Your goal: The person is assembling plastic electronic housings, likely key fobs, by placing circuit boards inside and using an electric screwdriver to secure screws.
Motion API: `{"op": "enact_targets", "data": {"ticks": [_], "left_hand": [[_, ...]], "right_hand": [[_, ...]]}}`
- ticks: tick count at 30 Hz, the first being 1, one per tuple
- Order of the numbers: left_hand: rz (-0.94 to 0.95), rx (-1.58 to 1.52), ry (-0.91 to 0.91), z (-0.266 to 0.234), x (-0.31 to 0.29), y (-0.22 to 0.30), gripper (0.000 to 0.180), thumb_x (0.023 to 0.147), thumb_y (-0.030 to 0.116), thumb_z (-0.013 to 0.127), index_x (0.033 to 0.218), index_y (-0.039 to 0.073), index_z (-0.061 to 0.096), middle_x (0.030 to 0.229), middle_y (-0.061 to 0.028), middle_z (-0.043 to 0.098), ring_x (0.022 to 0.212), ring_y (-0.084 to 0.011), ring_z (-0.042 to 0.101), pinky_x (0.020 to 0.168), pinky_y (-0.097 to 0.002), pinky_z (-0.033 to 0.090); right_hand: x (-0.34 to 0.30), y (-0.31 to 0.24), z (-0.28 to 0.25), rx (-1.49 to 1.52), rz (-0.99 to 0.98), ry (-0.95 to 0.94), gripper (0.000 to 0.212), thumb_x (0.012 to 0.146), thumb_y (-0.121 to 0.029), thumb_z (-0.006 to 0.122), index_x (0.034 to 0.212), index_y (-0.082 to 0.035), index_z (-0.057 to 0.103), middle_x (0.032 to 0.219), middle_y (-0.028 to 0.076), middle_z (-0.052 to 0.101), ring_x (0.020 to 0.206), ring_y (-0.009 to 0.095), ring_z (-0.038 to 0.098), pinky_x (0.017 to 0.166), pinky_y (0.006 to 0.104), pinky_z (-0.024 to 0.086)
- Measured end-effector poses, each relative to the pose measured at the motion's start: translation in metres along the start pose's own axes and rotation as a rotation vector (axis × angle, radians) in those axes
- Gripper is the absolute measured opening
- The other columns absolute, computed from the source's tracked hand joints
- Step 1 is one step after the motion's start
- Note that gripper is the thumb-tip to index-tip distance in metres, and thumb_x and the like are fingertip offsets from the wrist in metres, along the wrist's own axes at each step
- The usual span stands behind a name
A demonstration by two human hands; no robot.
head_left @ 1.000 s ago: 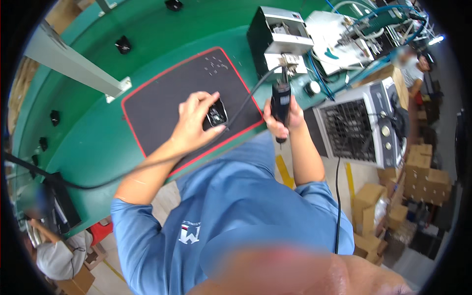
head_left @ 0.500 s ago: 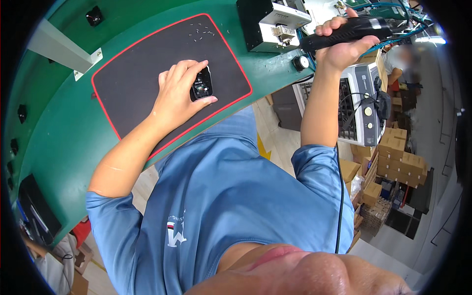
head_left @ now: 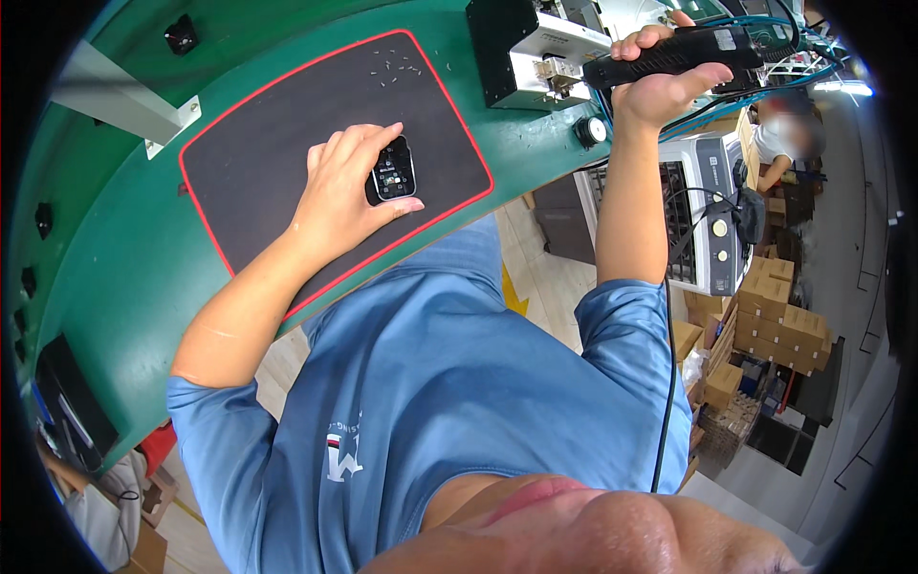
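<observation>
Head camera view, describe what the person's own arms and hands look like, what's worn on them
Both hands are bare: no gloves, rings or watch show on the left hand or the right hand. Both forearms are uncovered. Short blue sleeves of a T-shirt end above the elbows. No wrist strap or cable is visibly attached to either arm.

Single view only, from a head-worn fisheye camera looking steeply down past the wearer's own blue-shirted chest [head_left: 430,383]. It faces the curved green workbench [head_left: 124,277] at close range, the black red-edged rubber mat [head_left: 268,163] upper centre. Straight edges bend toward the dark circular rim. The floor and stacked brown cardboard boxes [head_left: 765,325] fall right.
</observation>
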State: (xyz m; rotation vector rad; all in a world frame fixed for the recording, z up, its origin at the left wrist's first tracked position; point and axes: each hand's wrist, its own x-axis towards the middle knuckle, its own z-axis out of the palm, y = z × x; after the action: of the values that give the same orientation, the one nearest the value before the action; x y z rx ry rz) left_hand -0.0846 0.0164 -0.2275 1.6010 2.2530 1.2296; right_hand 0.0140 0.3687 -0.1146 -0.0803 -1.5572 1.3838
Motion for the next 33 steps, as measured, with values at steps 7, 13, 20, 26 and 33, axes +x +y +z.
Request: {"op": "enact_targets", "data": {"ticks": [7,13,20,26,33], "left_hand": [[0.008,-0.015,-0.023,-0.003,0.001,0.000,0.084,0.071,0.036,0.088,0.142,0.009,0.051,0.129,-0.0111,0.055,0.118,-0.0299,0.053,0.102,-0.0446,0.035],[-0.023,-0.056,-0.050,-0.005,0.003,0.002,0.085,0.071,0.030,0.089,0.144,0.010,0.050,0.131,-0.0115,0.056,0.125,-0.0307,0.052,0.107,-0.0456,0.032],[-0.030,-0.060,0.016,-0.002,0.000,-0.002,0.085,0.067,0.033,0.091,0.140,0.008,0.053,0.126,-0.0107,0.057,0.118,-0.0300,0.055,0.102,-0.0445,0.036],[-0.014,-0.037,0.041,0.001,-0.003,-0.004,0.081,0.067,0.033,0.091,0.135,0.008,0.055,0.124,-0.0105,0.058,0.117,-0.0306,0.055,0.100,-0.0432,0.037],[0.015,-0.066,0.050,0.002,0.000,-0.007,0.080,0.067,0.030,0.092,0.136,0.010,0.055,0.124,-0.0085,0.059,0.116,-0.0272,0.056,0.098,-0.0395,0.038]], "right_hand": [[0.001,0.016,-0.002,0.589,0.147,-0.046,0.085,0.091,-0.082,0.039,0.125,-0.005,0.050,0.068,0.005,0.050,0.051,0.015,0.051,0.047,0.0279,0.045],[0.007,0.004,0.001,0.224,0.107,-0.264,0.080,0.093,-0.080,0.035,0.123,-0.007,0.050,0.066,0.003,0.047,0.048,0.013,0.046,0.045,0.0270,0.041],[-0.011,0.023,-0.004,0.542,0.163,-0.056,0.086,0.093,-0.081,0.035,0.127,-0.003,0.048,0.068,0.004,0.048,0.049,0.016,0.049,0.047,0.0306,0.046],[-0.052,-0.039,0.045,0.275,0.189,-0.142,0.097,0.086,-0.090,0.026,0.128,-0.006,0.051,0.072,0.006,0.054,0.055,0.017,0.048,0.053,0.0344,0.045],[-0.106,-0.045,0.129,0.630,0.192,-0.352,0.105,0.084,-0.092,0.026,0.138,-0.006,0.051,0.080,0.008,0.059,0.058,0.018,0.053,0.051,0.0347,0.047]]}}
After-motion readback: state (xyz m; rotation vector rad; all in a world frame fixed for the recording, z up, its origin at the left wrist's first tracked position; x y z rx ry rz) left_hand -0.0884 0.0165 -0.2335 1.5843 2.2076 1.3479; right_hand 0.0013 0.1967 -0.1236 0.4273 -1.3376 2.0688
